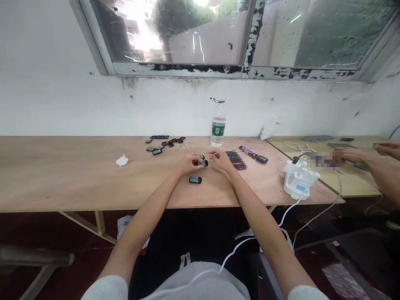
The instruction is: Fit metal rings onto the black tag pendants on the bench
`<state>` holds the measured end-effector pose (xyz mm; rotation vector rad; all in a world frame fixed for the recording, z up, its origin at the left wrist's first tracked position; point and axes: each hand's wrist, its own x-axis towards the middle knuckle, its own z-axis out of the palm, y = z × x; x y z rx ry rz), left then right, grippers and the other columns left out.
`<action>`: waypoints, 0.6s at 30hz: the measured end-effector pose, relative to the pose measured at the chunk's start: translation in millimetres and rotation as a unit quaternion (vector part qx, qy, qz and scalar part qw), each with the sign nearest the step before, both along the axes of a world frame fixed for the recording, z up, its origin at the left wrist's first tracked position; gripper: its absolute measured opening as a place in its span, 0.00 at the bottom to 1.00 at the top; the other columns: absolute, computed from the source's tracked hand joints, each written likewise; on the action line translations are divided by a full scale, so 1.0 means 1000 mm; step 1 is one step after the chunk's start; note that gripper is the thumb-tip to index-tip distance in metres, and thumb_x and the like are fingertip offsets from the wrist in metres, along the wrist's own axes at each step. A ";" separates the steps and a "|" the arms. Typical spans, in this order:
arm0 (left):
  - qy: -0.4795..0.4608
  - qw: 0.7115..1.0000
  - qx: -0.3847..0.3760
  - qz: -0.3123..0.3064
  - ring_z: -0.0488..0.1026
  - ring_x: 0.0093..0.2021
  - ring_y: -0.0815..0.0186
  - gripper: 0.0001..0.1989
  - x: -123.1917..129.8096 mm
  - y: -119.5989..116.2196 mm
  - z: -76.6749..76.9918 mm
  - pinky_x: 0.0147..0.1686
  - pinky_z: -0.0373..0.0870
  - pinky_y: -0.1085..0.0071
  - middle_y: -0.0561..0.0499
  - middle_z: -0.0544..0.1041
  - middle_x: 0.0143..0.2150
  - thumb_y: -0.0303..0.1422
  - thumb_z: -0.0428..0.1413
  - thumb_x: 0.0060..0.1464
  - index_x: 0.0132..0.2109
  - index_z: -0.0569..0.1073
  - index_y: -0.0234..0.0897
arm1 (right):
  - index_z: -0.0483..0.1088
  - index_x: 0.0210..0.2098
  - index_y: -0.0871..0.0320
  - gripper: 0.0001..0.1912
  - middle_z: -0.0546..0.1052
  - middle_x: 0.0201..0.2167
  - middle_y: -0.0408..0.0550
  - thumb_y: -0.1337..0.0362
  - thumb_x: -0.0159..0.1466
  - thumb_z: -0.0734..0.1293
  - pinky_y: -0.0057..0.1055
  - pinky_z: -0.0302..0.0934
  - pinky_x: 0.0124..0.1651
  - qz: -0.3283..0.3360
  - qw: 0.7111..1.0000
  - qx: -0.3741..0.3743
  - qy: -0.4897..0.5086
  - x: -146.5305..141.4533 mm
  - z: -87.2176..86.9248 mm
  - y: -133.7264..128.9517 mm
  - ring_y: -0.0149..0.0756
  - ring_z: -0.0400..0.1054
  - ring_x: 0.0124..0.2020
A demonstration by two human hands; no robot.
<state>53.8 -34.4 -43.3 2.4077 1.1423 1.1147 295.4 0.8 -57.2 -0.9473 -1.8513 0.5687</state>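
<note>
Left hand (187, 163) closed on a small black plastic casing (201, 162), center of frame, held just above the wooden counter (62, 177). Right hand (222, 160) pinched, fingertips on a tiny pale part (212, 157), too small to tell exactly what. A matching black casing (195, 179) lies just below the hands. Upper middle: a scattered group of black casings (164, 143) beside loose pale small parts (181, 145). Right of the hands: a pixelated black phone (236, 160), a wrapped chocolate bar (248, 151). Water bottle (218, 125) against the wall, white tissue (121, 160) at left, white plug-in charger (300, 179) at right. Far right, a co-worker's hands (353, 155) on a second counter.
</note>
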 end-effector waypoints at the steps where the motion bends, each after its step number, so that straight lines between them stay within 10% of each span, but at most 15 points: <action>1: 0.000 1.000 0.012 0.006 0.76 0.31 0.68 0.09 -0.001 0.000 0.001 0.33 0.73 0.72 0.48 0.85 0.41 0.36 0.72 0.52 0.39 0.86 0.38 | 0.81 0.47 0.57 0.10 0.86 0.44 0.51 0.64 0.70 0.68 0.38 0.74 0.50 0.014 1.000 0.000 0.016 -0.002 0.000 -0.002 0.41 0.80 0.41; 18: 0.015 0.996 0.080 0.032 0.81 0.34 0.65 0.06 -0.005 -0.007 0.011 0.42 0.80 0.69 0.45 0.87 0.43 0.35 0.71 0.53 0.36 0.86 0.37 | 0.78 0.52 0.58 0.15 0.86 0.48 0.52 0.67 0.65 0.74 0.35 0.76 0.53 0.094 0.993 -0.057 -0.039 -0.013 0.015 -0.034 0.39 0.82 0.47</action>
